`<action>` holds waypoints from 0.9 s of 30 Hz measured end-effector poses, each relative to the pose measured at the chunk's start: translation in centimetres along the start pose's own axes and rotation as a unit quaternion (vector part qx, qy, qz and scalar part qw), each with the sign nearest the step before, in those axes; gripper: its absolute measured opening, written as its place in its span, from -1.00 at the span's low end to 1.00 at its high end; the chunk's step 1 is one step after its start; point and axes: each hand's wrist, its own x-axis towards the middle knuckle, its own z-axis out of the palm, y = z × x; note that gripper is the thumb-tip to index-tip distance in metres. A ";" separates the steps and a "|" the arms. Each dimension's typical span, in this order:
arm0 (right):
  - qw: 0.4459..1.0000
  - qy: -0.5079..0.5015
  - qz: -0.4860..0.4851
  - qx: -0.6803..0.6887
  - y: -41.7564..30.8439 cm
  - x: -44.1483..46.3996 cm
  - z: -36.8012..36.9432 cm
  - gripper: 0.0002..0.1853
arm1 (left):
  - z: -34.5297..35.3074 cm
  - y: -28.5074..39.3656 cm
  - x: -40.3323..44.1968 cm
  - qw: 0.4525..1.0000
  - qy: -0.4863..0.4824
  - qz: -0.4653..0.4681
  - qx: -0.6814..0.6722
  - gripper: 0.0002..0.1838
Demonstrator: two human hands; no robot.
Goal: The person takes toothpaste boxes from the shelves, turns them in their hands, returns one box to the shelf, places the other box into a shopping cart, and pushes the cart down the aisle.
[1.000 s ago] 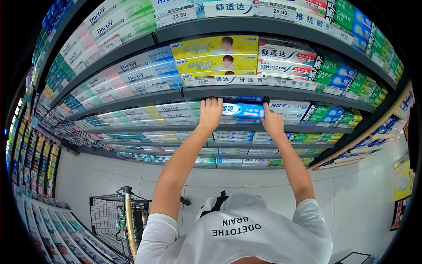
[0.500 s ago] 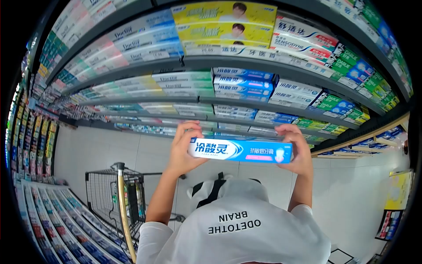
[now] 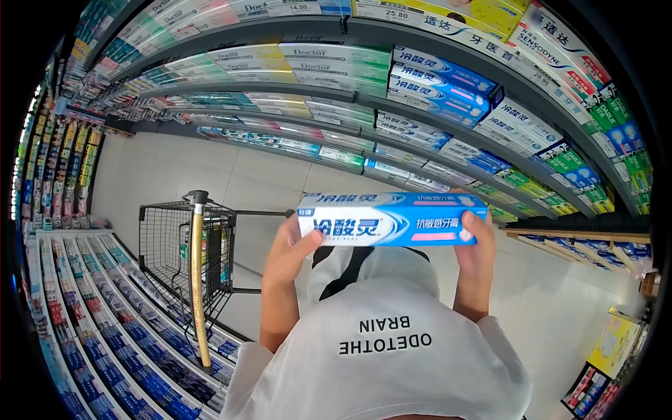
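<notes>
Held box (image 3: 395,229): 冷酸灵. Shirt (image 3: 385,357): ODETOTHE BRAIN. Shelf tags (image 3: 397,14): 25.80, 14.50. Pale cartons (image 3: 336,63): Doctor.

the floor (image 3: 539,315) is pale tile; dark grey shelves (image 3: 420,40) line it.

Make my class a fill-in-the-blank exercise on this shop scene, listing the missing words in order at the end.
1. The bare left hand grips the white end of the long, rectangular cardboard toothpaste box, while the bare right hand grips the end coloured ____.
2. The tan-handled black wire shopping cart stands on the ____ side of the picture.
3. The black print on the white short-sleeved fabric shirt, seen upside down, reads "ODETOTHE ____".

Missing words: blue; left; BRAIN.
</notes>
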 end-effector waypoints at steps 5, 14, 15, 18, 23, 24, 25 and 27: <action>0.999 -0.008 0.049 0.021 0.7 0.6 -0.3 -0.46 | 0.3 -0.2 -0.1 0.999 0.030 -0.014 0.024 -0.50; 0.995 -0.001 0.078 0.057 0.9 0.7 -2.0 -0.56 | 2.6 1.7 -0.2 0.990 0.039 0.012 0.133 -0.46; 0.995 0.001 0.080 0.065 0.8 0.7 -2.2 -0.58 | 2.6 1.2 0.0 0.986 0.025 0.058 0.156 -0.41; 0.991 0.013 0.085 0.100 0.7 0.8 -3.2 -0.62 | 4.0 1.9 -0.1 0.978 0.005 0.119 0.173 -0.39; 0.990 0.043 0.086 0.101 0.5 1.0 -3.2 -0.60 | 4.5 2.1 -0.2 0.976 -0.006 0.085 0.199 -0.44; 0.993 0.026 0.084 0.084 0.6 1.1 -3.4 -0.59 | 4.5 2.3 -0.2 0.974 -0.002 0.073 0.212 -0.47; 0.994 0.009 0.081 0.067 0.6 1.1 -3.5 -0.58 | 4.5 2.5 -0.2 0.972 0.002 0.062 0.225 -0.50; 0.993 -0.048 0.102 0.022 0.2 1.2 -3.7 -0.58 | 5.0 3.2 -0.2 0.971 0.019 0.050 0.233 -0.55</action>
